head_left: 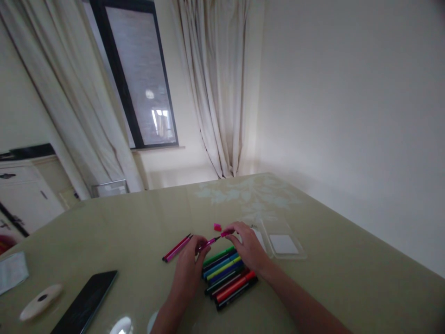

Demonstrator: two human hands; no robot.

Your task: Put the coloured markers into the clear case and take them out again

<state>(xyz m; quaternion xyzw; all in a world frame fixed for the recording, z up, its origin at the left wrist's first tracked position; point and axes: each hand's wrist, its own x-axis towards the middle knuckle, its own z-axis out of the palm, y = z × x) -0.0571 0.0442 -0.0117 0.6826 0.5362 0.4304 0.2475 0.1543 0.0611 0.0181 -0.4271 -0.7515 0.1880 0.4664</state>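
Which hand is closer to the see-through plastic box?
Right. The right hand, holding a pink cap, is just left of the see-through plastic box; the left hand, holding a pink marker, is farther left.

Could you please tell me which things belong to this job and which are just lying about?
Seemingly in the job:
pink marker in the left hand
pink cap in the right hand
loose caps
two loose markers
marker row
clear case, probably

Apparently lying about:
dark device
white oval object
pale item
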